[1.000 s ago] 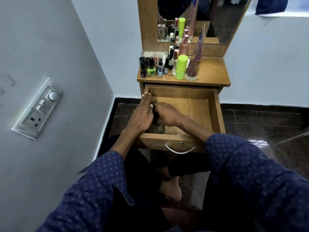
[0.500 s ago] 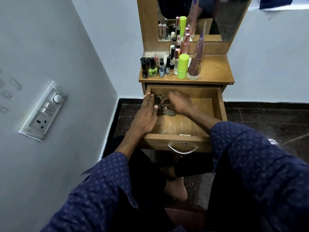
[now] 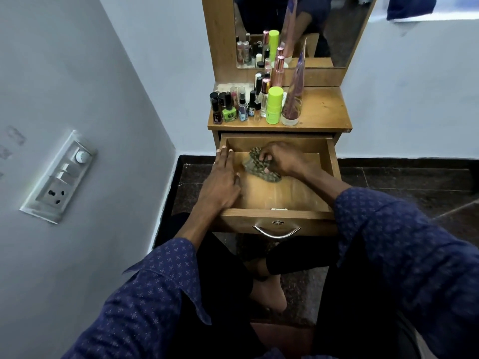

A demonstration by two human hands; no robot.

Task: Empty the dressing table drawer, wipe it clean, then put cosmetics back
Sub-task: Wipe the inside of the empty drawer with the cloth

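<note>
Wiping the open drawer (image 3: 331,161), we pinch the patterned cloth (image 3: 260,165) at its far left with the right hand (image 3: 282,159); our left hand (image 3: 224,182) lies flat, bracing. We should work corners firmly. Cosmetics (image 3: 255,104) wait on the tabletop.

My one camera sits on my head, looking forward and steeply down over my sleeves and crossed legs. My left hand (image 3: 223,181) and right hand (image 3: 283,159) lie near mid-frame, close below the lens, in the open drawer (image 3: 334,161). Beyond my hands rise the tabletop (image 3: 321,110) and mirror (image 3: 344,32); a wall (image 3: 77,73) runs along my left.
</note>
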